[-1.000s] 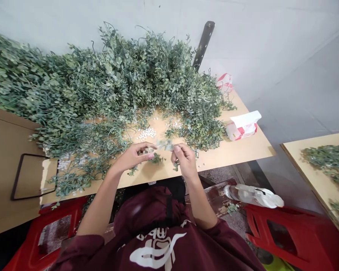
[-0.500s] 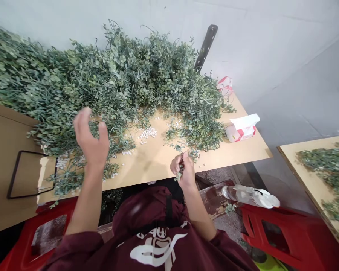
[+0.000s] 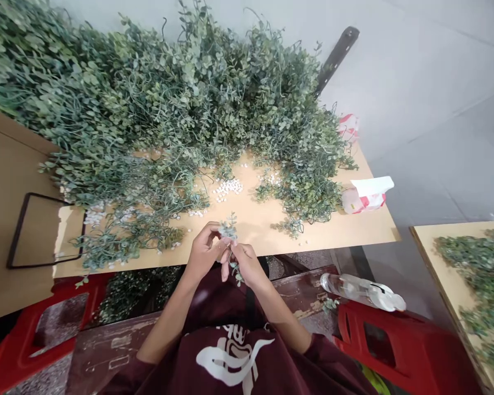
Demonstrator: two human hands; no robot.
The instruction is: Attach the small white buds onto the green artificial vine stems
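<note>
My left hand [image 3: 206, 246] and my right hand [image 3: 244, 263] meet at the table's front edge, just above my lap. Between them is an artificial eucalyptus sprig [image 3: 228, 227], its leafy tip pointing away from me and more leaves hanging below the fingers. Both hands have their fingers closed on it. Whether a small part is also pinched there is hidden. Beyond the hands, small white beads [image 3: 228, 188] lie scattered on the tan table [image 3: 247, 222]. A large heap of artificial greenery [image 3: 197, 93] covers the table's back.
A red-and-white tissue pack [image 3: 364, 196] lies at the table's right end. To the left are a cardboard surface [image 3: 20, 164] and a black wire frame [image 3: 14, 241]. A clear plastic bottle [image 3: 354, 289] rests low at right, near a red stool [image 3: 399, 340]. Another table at far right bears greenery [image 3: 481, 269].
My left hand has come down from above the greenery to the sprig, closing on it. My right hand has moved left with the sprig. The view has shifted slightly.
</note>
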